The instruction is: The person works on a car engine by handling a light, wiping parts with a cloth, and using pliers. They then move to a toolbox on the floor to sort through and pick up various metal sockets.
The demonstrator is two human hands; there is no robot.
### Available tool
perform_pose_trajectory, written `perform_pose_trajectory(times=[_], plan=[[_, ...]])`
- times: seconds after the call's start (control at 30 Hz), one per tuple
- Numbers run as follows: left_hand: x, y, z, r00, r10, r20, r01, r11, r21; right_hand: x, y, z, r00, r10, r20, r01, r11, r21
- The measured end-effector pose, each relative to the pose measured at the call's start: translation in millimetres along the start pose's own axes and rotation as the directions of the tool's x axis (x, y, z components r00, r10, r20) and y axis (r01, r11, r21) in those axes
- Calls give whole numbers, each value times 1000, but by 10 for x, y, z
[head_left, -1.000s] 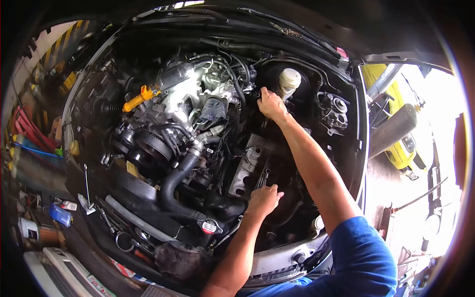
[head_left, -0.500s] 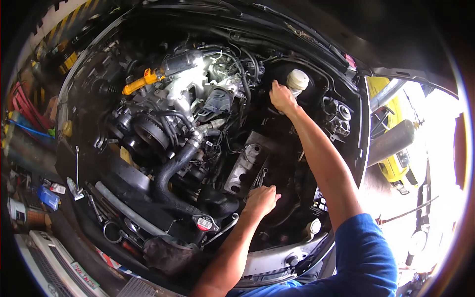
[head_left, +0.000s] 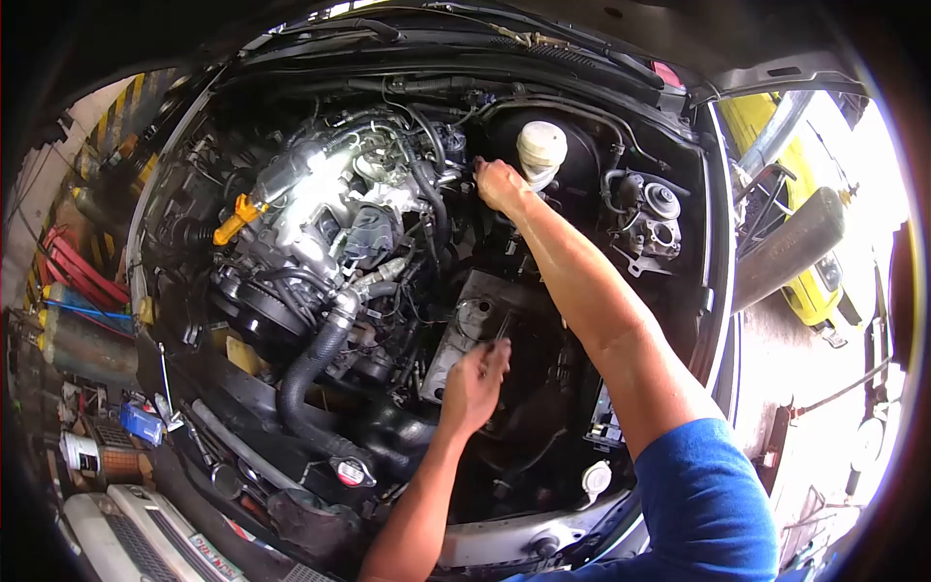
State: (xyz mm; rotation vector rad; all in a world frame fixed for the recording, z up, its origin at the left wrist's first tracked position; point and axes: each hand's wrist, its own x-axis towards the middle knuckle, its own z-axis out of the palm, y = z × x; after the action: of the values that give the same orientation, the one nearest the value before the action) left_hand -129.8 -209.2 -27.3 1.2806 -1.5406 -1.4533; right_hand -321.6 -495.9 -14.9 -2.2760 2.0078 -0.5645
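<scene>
Left hand [head_left: 473,386] low over the perforated metal plate [head_left: 472,308] in the engine bay, fingers motion-blurred but drawn in narrow, apparently around the lower end of a slim metal tool [head_left: 505,324]. Tool pointing up and away from the wrist, just over the plate's right side. Right hand [head_left: 501,186] farther in, beside the white-capped reservoir [head_left: 541,145], wrist close to its lower part; fingers curled inward toward dark lines and fittings at the engine's edge. Cannot tell from this view whether closed on anything. To the left, engine [head_left: 320,233] with an orange-handled work light [head_left: 238,218] lying tilted across the top, beam bright on pale metal. Thick black hose [head_left: 308,369] curving down toward the radiator cap [head_left: 351,472]. Second white cap [head_left: 594,477] near the front panel, right side. Hand tools [head_left: 226,480] along the front left edge; blue packet [head_left: 143,424] beyond, outside the bay.
</scene>
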Motion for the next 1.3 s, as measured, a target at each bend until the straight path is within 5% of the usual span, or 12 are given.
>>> perform_pose_trajectory(times=[0.17,0.27,0.37,0.43,0.53,0.67,0.77,0.87,1.03,1.17,1.3], plan=[[1053,139,29,944,196,-267,-127,958,257,-87,-61,-108,998,56,9,-57,993,100],[1911,-161,-16,927,147,-344,-91,980,174,-38,-39,-47,999,50,21,-51,995,82],[2570,-502,67,972,-45,-232,-6,977,-214,-88,-34,-74,1000,-16,20,16,1000,19],[2683,-478,141,962,80,-261,-64,995,70,-85,-27,-69,999,-46,30,45,999,7],[3219,-873,153,969,95,-229,-88,995,40,-123,-41,-78,998,-64,-6,64,998,-21],[3199,-673,262,991,-73,-111,39,958,-283,-86,-4,-25,996,-76,-47,76,997,-6],[3354,-765,359,997,-59,-52,32,907,-419,-60,-19,-96,999,-53,9,53,999,9],[3421,-683,441,997,78,-22,-70,689,-721,-58,-40,-101,999,-40,32,40,999,-5],[3727,-733,472,996,-61,68,91,749,-656,-11,-33,8,1000,10,-15,-11,998,-61],[3718,-623,429,974,-169,151,223,587,-779,15,-34,-66,998,-57,23,60,987,-150],[3641,-516,545,974,-214,81,192,573,-797,93,27,-67,982,-183,42,188,953,-239]])
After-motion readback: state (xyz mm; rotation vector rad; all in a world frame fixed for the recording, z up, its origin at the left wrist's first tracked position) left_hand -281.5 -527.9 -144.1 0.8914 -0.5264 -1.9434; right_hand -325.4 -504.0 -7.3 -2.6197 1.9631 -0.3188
